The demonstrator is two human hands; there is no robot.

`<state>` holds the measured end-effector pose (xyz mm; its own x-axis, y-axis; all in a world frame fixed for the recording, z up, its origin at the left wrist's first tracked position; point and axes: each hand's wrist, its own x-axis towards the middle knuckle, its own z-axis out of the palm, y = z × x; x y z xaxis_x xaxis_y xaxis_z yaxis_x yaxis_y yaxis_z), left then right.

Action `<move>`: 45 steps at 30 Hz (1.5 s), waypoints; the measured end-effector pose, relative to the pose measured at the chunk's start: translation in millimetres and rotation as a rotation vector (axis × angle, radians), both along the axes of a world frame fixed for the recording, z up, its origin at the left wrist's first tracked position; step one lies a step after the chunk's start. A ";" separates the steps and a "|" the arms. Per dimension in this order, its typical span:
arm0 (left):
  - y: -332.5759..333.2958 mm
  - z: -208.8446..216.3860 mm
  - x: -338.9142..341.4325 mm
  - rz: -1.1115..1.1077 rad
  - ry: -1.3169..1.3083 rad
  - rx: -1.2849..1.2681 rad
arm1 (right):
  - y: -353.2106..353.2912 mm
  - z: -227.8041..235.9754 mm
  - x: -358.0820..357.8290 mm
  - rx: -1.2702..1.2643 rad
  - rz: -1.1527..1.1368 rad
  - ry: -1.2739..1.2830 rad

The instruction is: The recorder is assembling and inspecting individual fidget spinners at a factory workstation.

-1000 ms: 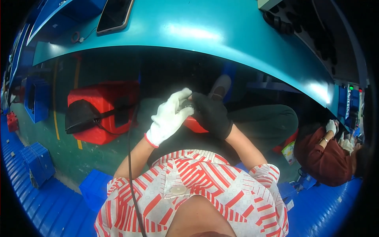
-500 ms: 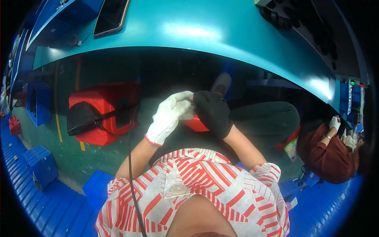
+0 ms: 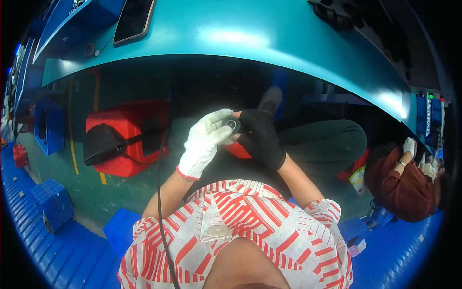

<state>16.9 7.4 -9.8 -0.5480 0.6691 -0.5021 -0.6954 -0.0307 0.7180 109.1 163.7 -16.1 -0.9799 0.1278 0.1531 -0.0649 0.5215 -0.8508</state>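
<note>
Over my lap I hold a small round black part [image 3: 231, 124] with a dark ringed hole at its centre; its exact kind is not clear. My left hand [image 3: 204, 139], in a white knit glove with a red cuff edge, grips it from the left with fingers and thumb. My right hand [image 3: 262, 139], in a black glove with bare fingertips, pinches it from the right. Below the hands, partly covered by them, shows a piece of a red container [image 3: 237, 150].
A teal workbench [image 3: 250, 29] spans the far side, with a phone [image 3: 134, 21] and black round parts [image 3: 337, 19]. A red bin [image 3: 115, 159] carrying a black bag [image 3: 103, 143] stands left. Blue crates [image 3: 50, 125] lie beyond. A co-worker [image 3: 399, 188] sits at right. A cable [image 3: 160, 202] hangs before me.
The round black part has turned into view between my hands, its ringed face now showing. My left fingers have shifted around it; both hands stay in nearly the same place.
</note>
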 end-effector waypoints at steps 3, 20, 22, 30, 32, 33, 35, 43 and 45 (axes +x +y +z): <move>-1.1 2.2 6.0 0.025 0.270 -0.101 | -0.7 2.1 -1.3 -0.129 0.038 -0.028; -5.0 -5.2 9.2 0.035 0.175 -0.047 | 9.4 -10.9 -2.6 -0.989 0.023 -0.474; -6.4 -7.2 7.5 0.020 0.163 -0.049 | 9.0 -12.1 -2.1 -0.999 0.018 -0.467; -6.3 -8.1 8.2 0.019 0.145 -0.037 | 6.1 -9.1 -2.0 -1.008 -0.026 -0.482; -5.9 -5.9 7.7 0.015 0.131 -0.044 | 7.1 -6.1 -3.2 -1.009 -0.007 -0.512; -5.7 -6.8 8.6 0.014 0.131 -0.044 | 6.1 -9.6 -1.9 -1.009 -0.007 -0.512; -4.6 -9.2 12.2 0.032 0.233 -0.112 | 1.3 -17.4 1.3 -0.890 -0.050 -0.461; -4.1 4.6 13.9 -0.103 0.512 -0.263 | -4.1 7.7 -5.9 -0.457 -0.010 -0.360; -3.8 5.0 12.2 -0.098 0.368 -0.171 | -1.9 0.8 -5.1 -0.511 -0.009 -0.338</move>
